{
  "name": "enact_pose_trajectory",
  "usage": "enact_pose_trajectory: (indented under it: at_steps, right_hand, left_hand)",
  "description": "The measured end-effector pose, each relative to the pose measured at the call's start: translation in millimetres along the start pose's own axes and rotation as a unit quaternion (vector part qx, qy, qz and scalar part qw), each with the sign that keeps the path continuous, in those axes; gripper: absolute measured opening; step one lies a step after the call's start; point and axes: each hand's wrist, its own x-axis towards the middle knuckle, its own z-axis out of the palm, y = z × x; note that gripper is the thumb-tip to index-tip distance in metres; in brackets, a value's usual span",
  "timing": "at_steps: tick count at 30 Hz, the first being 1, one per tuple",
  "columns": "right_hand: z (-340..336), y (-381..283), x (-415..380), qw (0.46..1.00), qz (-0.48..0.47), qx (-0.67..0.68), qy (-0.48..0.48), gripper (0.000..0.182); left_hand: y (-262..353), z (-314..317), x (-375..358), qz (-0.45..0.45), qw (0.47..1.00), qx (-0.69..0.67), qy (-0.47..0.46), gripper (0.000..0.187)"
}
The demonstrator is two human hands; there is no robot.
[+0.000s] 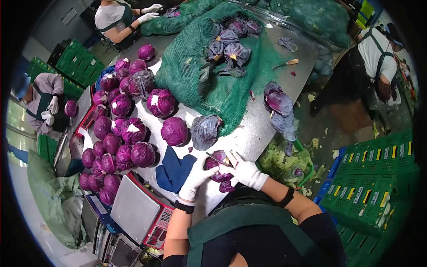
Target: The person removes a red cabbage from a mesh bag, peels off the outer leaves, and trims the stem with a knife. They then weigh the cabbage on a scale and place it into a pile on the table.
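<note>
A red cabbage [217, 163] lies near the table's front edge between my two white-gloved hands. My left hand [195, 177] has its fingers wrapped against the cabbage's left side. On the other side, my right hand [244, 170] is closed around a knife [217, 159], whose blade points left across the top of the cabbage. A loose purple leaf [227, 186] hangs below the cabbage. A blue cloth [175, 169] lies left of my left hand. Just beyond the hands sits a cabbage with dull outer leaves [206, 132].
Several trimmed cabbages [134, 131] cover the table's left side, beside a red scale [135, 209]. A green net bag [187, 66] holds more cabbages. A second knife [286, 63] lies at the back right. Green crates [362, 191] stand right. Three other people work around.
</note>
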Motion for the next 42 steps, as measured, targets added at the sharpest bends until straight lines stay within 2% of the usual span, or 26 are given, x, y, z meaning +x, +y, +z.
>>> enact_pose_trajectory:
  at_steps: [3, 4, 7, 8, 10, 11, 13, 14, 15, 17, 19, 20, 21, 23, 24, 25, 27, 28, 29, 31, 32, 34, 35, 37, 41, 42]
  right_hand:
    - [26, 28, 27, 0.999, -0.010, 0.025, 0.026, 0.049]
    - [36, 50, 35, 0.962, -0.202, -0.111, 0.148, 0.040]
    - [42, 81, 54, 0.982, 0.019, 0.159, 0.099, 0.027]
    - [35, 83, 55, 0.982, 0.018, 0.158, 0.100, 0.027]
    - [26, 86, 55, 0.953, 0.136, 0.271, 0.029, 0.025]
    - [23, 90, 53, 0.953, 0.135, 0.271, 0.029, 0.025]
    - [20, 100, 47, 0.908, 0.207, 0.363, 0.025, 0.027]
    - [17, 104, 43, 0.930, 0.194, 0.311, 0.008, 0.032]
    - [16, 104, 41, 0.985, 0.128, 0.097, 0.056, 0.041]
    - [-3, 73, 25, 0.992, 0.102, 0.005, 0.072, 0.055]
    - [-15, 34, 12, 0.993, 0.004, 0.106, 0.057, 0.066]
    - [-3, 21, 17, 0.974, -0.149, 0.059, 0.162, 0.069]
    - [-8, 7, 10, 0.988, -0.083, 0.092, 0.094, 0.050]
    - [7, 34, 38, 0.985, -0.098, 0.130, 0.064, 0.028]
    - [10, 42, 51, 0.975, 0.055, 0.179, 0.116, 0.019]
    - [11, 64, 63, 0.959, 0.109, 0.204, 0.166, 0.020]
    - [-11, 76, 52, 0.971, 0.083, 0.091, 0.207, 0.027]
    - [-14, 66, 42, 0.966, 0.101, 0.128, 0.202, 0.037]
    - [-19, 52, 28, 0.963, 0.100, 0.197, 0.155, 0.040]
    - [8, 37, 7, 0.946, 0.075, 0.272, 0.158, 0.044]
    - [16, 28, 0, 0.935, 0.087, 0.312, 0.141, 0.047]
    - [52, 27, -8, 0.907, 0.056, 0.391, 0.146, 0.055]
    - [56, 19, -9, 0.892, 0.057, 0.437, 0.102, 0.061]
    - [60, 9, -15, 0.922, 0.059, 0.356, 0.141, 0.064]
    - [66, 5, -7, 0.920, 0.020, 0.346, 0.184, 0.049]
    - [61, 3, -7, 0.913, 0.086, 0.382, 0.116, 0.037]
  left_hand:
    - [-22, 17, 9, 0.170, 0.964, 0.189, 0.075, 0.073]
    - [-12, 27, 15, 0.203, 0.966, 0.151, 0.042, 0.077]
    - [-3, 38, 14, 0.210, 0.958, 0.192, 0.047, 0.075]
    - [-7, 36, 14, 0.212, 0.957, 0.191, 0.047, 0.075]
    - [-26, 25, 8, 0.179, 0.978, 0.090, 0.061, 0.070]
    - [-28, 14, 4, 0.151, 0.978, 0.123, 0.074, 0.068]
    - [-2, 6, -16, 0.070, 0.995, 0.034, 0.069, 0.066]
    - [-8, -4, -19, 0.026, 0.995, -0.090, 0.024, 0.065]
    - [-14, -10, -22, 0.003, 0.992, -0.123, 0.021, 0.062]
    - [-22, -9, -28, 0.026, 0.996, -0.084, 0.023, 0.060]
    - [-41, -13, -22, 0.045, 0.997, 0.037, 0.054, 0.056]
    - [-41, -14, -23, 0.046, 0.996, 0.048, 0.056, 0.056]
    - [-41, -14, -23, 0.048, 0.995, 0.059, 0.057, 0.056]
    - [-36, -20, -28, 0.041, 0.998, 0.026, 0.036, 0.057]
    - [-35, -23, -33, 0.032, 0.999, -0.007, 0.018, 0.057]
    - [-38, -25, -39, 0.032, 0.999, -0.004, 0.018, 0.057]
    - [-38, -29, -45, 0.022, 1.000, 0.012, 0.018, 0.060]
    - [-36, -27, -48, 0.053, 0.997, 0.048, 0.014, 0.065]
    - [-47, -21, -47, 0.094, 0.968, 0.217, 0.077, 0.075]
    - [-6, 30, -43, 0.142, 0.970, 0.169, 0.101, 0.084]
    - [-40, 34, -34, 0.149, 0.943, 0.203, 0.217, 0.082]
    - [-44, 42, -22, 0.133, 0.928, 0.211, 0.276, 0.084]
    - [-48, 45, -19, 0.130, 0.918, 0.218, 0.304, 0.084]
    - [-54, 45, -17, 0.130, 0.928, 0.158, 0.310, 0.080]
    - [-56, 38, -18, 0.106, 0.925, 0.098, 0.352, 0.077]
    - [-59, 34, -18, 0.100, 0.929, 0.039, 0.353, 0.078]
